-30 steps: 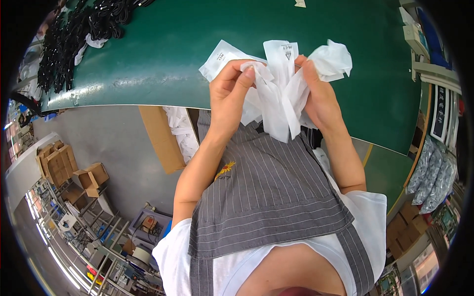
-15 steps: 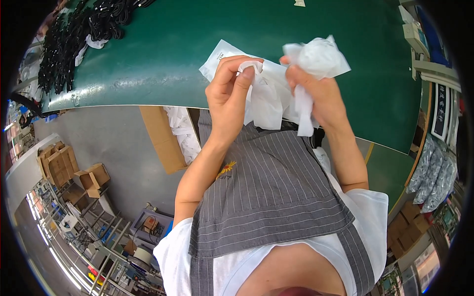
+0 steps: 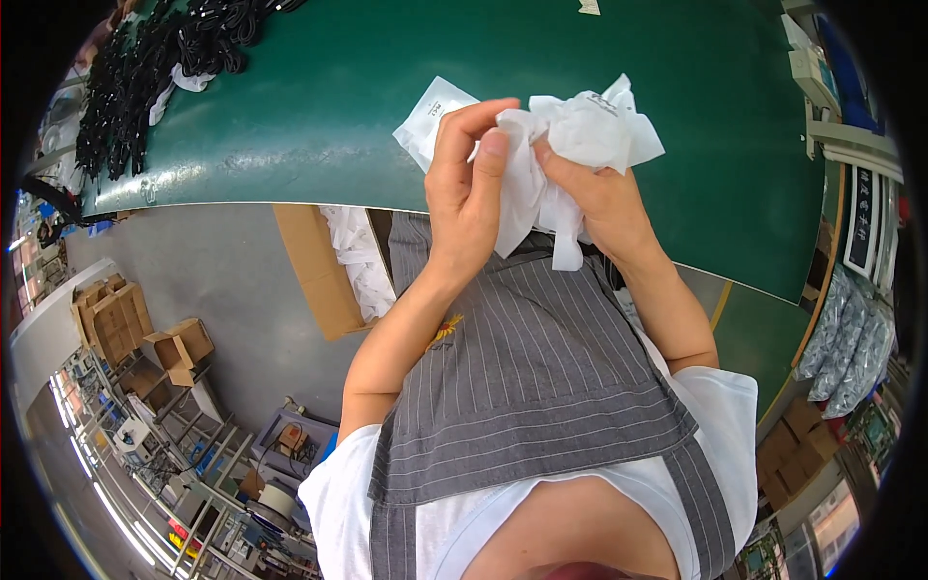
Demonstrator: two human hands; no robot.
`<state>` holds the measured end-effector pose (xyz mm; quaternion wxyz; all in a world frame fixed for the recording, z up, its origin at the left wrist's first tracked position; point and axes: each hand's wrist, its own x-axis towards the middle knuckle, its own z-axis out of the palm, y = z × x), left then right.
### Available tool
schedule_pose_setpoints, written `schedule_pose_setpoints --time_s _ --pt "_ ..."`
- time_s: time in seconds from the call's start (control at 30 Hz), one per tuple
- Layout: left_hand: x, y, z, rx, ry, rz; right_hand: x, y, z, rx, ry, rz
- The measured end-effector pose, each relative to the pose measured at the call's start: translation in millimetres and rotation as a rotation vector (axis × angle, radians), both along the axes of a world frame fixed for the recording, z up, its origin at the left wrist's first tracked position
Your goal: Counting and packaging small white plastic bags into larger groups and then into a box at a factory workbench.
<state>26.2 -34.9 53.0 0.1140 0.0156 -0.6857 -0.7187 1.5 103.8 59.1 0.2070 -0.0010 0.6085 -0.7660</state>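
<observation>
My right hand (image 3: 604,208) is closed on a crumpled bunch of thin white plastic bags (image 3: 594,130), its thumb pressing into the folds. One limp strip of the bunch hangs down below the fingers. Close on the left, my left hand (image 3: 464,208) has its thumb and index finger apart, next to the edge of a hanging white bag (image 3: 519,188); its other fingers are partly hidden. Beyond the left hand, a flat white bag (image 3: 425,121) with small dark print shows on the green table.
The green table (image 3: 319,126) spans the far side. Black coiled cables (image 3: 159,82) are heaped at its far left. Below its near edge, an open cardboard box (image 3: 314,275) contains white scraps. Clear bags (image 3: 851,338) hang at the right, and cartons (image 3: 116,324) stand at left.
My right hand has moved left with its white bunch, up against the bag by my left hand. The left thumb and index finger, pinching that bag before, have spread apart.
</observation>
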Motion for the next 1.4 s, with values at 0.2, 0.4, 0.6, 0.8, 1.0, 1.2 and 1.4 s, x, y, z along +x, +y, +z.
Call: schedule_pose_setpoints --time_s 0.2,0.4,0.6,0.8,1.0,1.2,1.4 --pt "12.2 -5.0 -6.2 0.02 -0.266 -0.103 -1.5 4.4 -4.8 0.098 0.092 -0.142" --pt "19.2 -19.3 -14.2 -0.424 -0.195 0.013 -10.6 24.0 -14.1 0.224 0.208 -0.215" --pt "23.1 -22.0 -17.3 -0.451 -0.056 0.077 -10.3 25.2 -15.7 0.15 0.135 -0.219" --pt "23.9 -17.1 -15.3 -0.137 -0.247 -0.027 -12.3 18.9 -8.5 -0.006 -0.003 -0.139" --pt "28.9 -19.8 -17.9 -0.108 -0.325 -0.087 -11.7 19.1 -16.0 0.147 0.114 -0.231" --pt "9.0 -11.9 -6.7 -0.182 -0.206 -0.076 -10.1 19.7 -16.2 0.169 0.095 -0.127" --pt "-8.7 -4.6 -2.2 -0.346 -0.033 0.052 -4.4 20.0 -7.4 0.347 0.093 -0.101"
